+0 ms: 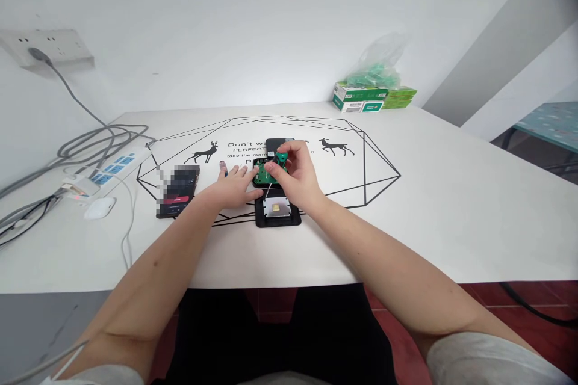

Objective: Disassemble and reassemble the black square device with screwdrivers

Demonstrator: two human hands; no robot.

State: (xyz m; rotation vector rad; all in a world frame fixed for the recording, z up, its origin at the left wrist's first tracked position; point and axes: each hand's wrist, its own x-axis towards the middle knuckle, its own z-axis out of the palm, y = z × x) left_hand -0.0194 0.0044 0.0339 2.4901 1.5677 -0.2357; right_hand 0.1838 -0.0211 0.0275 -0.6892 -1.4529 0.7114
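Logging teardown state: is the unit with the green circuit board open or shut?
Open: the green circuit board shows bare, with no cover over it. The right hand holds a green-handled screwdriver there.

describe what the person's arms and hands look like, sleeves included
The left hand and right hand are bare, with no gloves and no watch or bracelet showing. The left sleeve and right sleeve are light grey and short, ending well above the hands.
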